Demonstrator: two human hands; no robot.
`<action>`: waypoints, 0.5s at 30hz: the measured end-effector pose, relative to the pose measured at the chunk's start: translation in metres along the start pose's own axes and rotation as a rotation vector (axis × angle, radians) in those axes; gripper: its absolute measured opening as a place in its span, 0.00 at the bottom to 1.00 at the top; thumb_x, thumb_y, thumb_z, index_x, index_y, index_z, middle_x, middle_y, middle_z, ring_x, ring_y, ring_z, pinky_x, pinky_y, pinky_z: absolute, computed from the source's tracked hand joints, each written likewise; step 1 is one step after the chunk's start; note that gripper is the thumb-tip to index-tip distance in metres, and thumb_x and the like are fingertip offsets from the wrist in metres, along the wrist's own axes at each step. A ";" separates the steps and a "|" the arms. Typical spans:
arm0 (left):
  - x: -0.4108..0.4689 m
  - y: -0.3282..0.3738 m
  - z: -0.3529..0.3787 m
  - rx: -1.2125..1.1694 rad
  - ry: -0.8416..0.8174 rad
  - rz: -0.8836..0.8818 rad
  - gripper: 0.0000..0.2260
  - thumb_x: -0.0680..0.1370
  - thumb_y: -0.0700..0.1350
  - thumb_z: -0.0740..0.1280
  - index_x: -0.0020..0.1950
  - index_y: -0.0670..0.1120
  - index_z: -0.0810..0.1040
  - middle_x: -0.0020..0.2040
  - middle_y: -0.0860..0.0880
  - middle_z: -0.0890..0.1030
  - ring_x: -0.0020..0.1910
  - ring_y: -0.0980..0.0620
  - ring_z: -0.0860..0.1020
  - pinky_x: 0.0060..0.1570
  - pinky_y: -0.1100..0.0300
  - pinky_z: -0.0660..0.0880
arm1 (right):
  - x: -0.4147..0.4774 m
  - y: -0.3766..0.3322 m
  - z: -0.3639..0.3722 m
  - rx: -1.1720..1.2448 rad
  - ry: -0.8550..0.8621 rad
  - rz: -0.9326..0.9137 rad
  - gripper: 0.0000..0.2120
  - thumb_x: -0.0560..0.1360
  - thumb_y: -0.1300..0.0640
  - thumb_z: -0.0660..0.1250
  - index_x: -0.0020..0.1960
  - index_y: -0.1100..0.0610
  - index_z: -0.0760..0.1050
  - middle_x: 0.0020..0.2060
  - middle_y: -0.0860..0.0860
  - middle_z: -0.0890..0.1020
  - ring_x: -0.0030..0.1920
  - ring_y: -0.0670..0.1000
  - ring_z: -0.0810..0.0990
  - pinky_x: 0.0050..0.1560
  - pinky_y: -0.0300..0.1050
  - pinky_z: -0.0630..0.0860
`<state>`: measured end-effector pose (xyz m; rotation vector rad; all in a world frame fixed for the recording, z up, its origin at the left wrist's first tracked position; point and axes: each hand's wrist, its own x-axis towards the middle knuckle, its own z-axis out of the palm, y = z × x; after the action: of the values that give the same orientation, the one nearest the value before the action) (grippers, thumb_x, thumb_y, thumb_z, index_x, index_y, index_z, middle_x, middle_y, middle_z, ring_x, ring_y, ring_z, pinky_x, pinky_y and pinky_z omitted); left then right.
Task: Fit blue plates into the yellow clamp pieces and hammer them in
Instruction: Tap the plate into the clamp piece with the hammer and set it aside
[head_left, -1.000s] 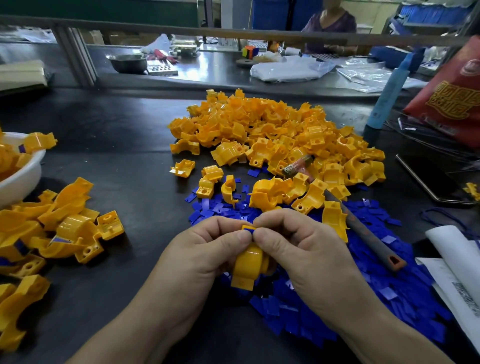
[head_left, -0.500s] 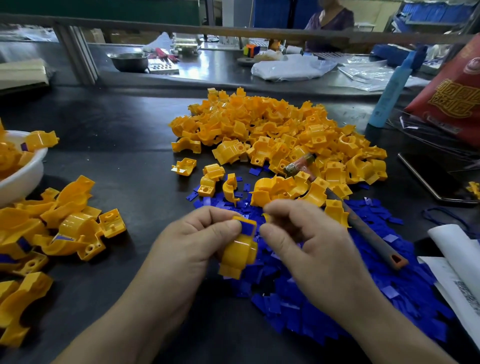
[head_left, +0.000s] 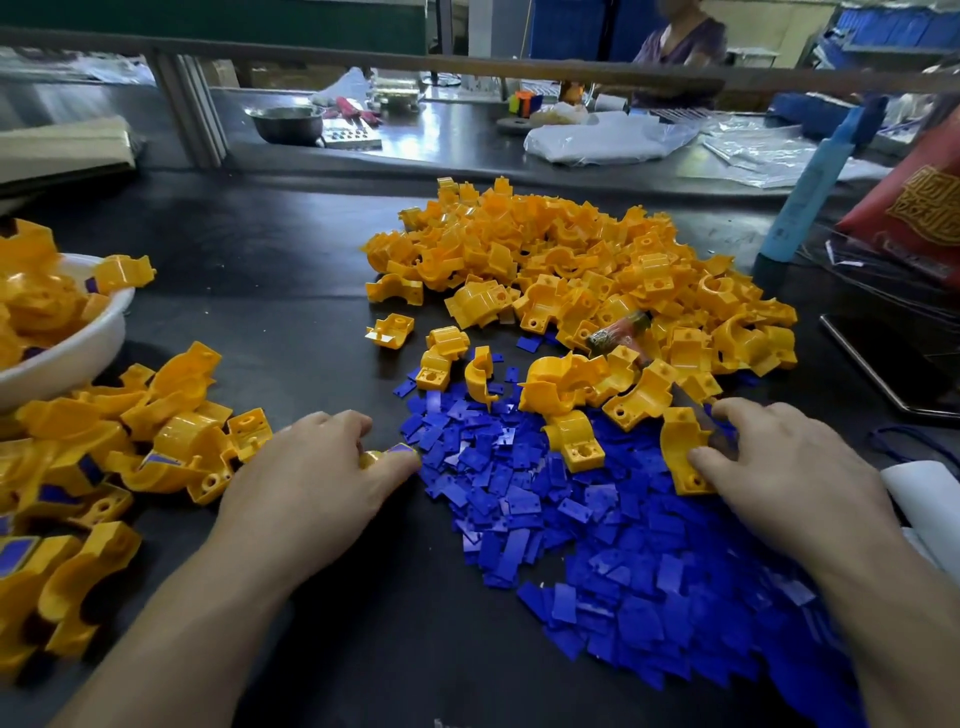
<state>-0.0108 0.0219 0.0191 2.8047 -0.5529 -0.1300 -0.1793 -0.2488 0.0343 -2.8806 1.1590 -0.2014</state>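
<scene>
1. Left hand (head_left: 311, 483) is grasping one clamp piece (head_left: 371, 458). Its fingers curl over the piece and the thumb lies beside the blue plate (head_left: 400, 448) seated in it. The piece sits on the desk (head_left: 270, 322) at the left edge of the loose plates. My read: braced on a hard surface for the hit.
2. Right hand (head_left: 779, 467) has forefinger and thumb clenched round the handle of the hammer (head_left: 618, 332). The head is half buried in yellow stock. Probably picking it up for the strike.
3. Raw clamp pile (head_left: 571, 260) lies far centre, with the plate heap (head_left: 571, 519) nearer, between the hands. Both feeds are within reach.
4. Fitted pieces (head_left: 176, 441) are dumped left, just beside a white bowl (head_left: 78, 358) holding more.
5. Clamps are glossy moulded plastic, saddle-shaped, with flat ears and bolt holes. They're likely to rock if not held.
6. Plates are thin, flat, matt chips, roughly rectangular, some with small holes.
7. Hammer head looks wrapped in reddish tape; the handle is dull grey.
8. Desk surface is dark and matt.
</scene>
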 end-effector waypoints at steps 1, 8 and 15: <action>0.000 -0.001 -0.001 0.047 -0.015 -0.015 0.30 0.72 0.70 0.64 0.67 0.54 0.74 0.57 0.53 0.77 0.54 0.52 0.76 0.50 0.51 0.79 | 0.000 0.001 0.000 0.007 -0.020 0.016 0.20 0.76 0.42 0.60 0.65 0.47 0.68 0.55 0.52 0.76 0.54 0.55 0.74 0.40 0.46 0.67; -0.005 0.002 0.000 0.206 -0.048 0.066 0.18 0.72 0.64 0.68 0.56 0.56 0.74 0.48 0.56 0.73 0.48 0.55 0.73 0.45 0.57 0.77 | 0.004 0.000 -0.001 0.084 -0.111 0.084 0.18 0.76 0.48 0.60 0.66 0.47 0.68 0.44 0.50 0.72 0.43 0.51 0.69 0.36 0.46 0.66; -0.004 -0.001 -0.004 0.109 -0.110 0.074 0.27 0.70 0.75 0.58 0.58 0.59 0.76 0.49 0.57 0.74 0.46 0.57 0.74 0.46 0.55 0.79 | 0.005 0.003 0.000 0.239 -0.068 0.103 0.16 0.76 0.50 0.60 0.63 0.49 0.72 0.41 0.48 0.74 0.43 0.52 0.73 0.36 0.46 0.67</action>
<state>-0.0134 0.0255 0.0227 2.8909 -0.7094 -0.2473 -0.1777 -0.2549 0.0346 -2.5944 1.1793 -0.2206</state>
